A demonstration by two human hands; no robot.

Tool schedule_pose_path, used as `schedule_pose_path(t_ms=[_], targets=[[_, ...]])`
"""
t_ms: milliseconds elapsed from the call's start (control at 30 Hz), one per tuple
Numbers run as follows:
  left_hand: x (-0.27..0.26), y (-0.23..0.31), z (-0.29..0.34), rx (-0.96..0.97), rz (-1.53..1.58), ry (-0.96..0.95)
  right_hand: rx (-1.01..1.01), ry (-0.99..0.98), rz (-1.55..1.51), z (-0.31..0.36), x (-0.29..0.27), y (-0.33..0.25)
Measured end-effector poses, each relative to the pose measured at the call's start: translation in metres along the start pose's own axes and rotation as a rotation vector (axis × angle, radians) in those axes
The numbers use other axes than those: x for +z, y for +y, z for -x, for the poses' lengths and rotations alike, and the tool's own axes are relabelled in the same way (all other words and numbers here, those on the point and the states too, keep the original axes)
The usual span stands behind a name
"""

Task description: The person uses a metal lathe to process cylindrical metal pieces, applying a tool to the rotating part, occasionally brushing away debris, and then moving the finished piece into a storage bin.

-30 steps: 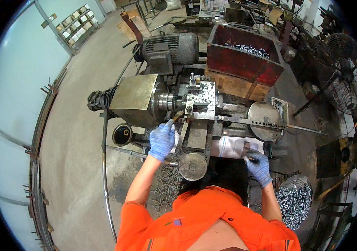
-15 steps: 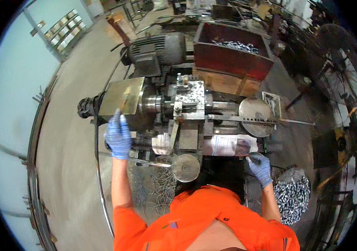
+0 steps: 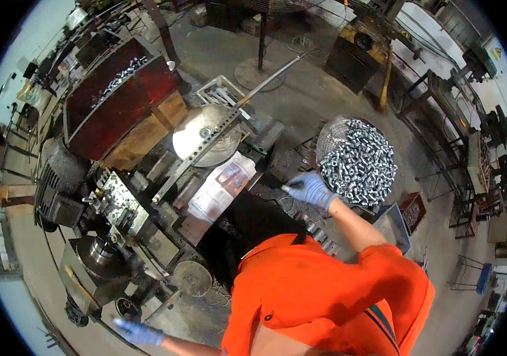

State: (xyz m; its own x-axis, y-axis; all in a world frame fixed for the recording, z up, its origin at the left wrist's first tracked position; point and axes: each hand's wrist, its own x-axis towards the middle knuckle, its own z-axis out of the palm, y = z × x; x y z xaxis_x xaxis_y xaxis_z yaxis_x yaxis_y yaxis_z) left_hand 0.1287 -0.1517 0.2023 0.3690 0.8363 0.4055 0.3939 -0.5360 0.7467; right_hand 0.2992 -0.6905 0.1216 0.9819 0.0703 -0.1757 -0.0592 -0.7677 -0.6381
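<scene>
My left hand, in a blue-grey glove, is beside the lathe's small black handwheel. Its fingers are stretched out and nothing shows in them. A thin brown stick lies on the metal headstock cover. My right hand, gloved with dark fingertips, hovers left of a round basket heaped with shiny short metal sleeves. Its fingers look loosely apart, with no object visible in them. Between my arms is the lathe, with its chuck and tool slide.
A perforated bar crosses a round metal plate and juts outward. Printed paper covers part of the bed. A red bin with metal parts stands beyond. Right of me are a grey tray and a small red box.
My view has swung right, bringing the basket toward the middle. My left hand has come away from the stick on the cover. My right hand has moved from the paper's edge toward the basket.
</scene>
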Motion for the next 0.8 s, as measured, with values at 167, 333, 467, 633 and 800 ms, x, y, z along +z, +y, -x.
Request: schedule_pose_path(t_ms=[167, 333, 467, 633, 800], targets=[[0.047, -0.075, 0.048, 0.258, -0.390, -0.293, 0.184, 0.169, 0.377, -0.010, -0.024, 0.108], [0.045, -0.053, 0.053, 0.175, -0.220, -0.290, 0.412, 0.056, 0.561, -0.024, -0.079, 0.150], [0.046, -0.058, 0.053, 0.167, -0.149, -0.280, 0.109, 0.107, 0.635, -0.032, -0.072, 0.180], [0.047, -0.045, 0.056, 0.131, -0.142, -0.266, 0.264, -0.300, 0.682, -0.052, -0.076, 0.165], [0.048, -0.062, 0.051, 0.135, -0.166, -0.283, 0.246, -0.261, 0.761, -0.066, -0.078, 0.184]])
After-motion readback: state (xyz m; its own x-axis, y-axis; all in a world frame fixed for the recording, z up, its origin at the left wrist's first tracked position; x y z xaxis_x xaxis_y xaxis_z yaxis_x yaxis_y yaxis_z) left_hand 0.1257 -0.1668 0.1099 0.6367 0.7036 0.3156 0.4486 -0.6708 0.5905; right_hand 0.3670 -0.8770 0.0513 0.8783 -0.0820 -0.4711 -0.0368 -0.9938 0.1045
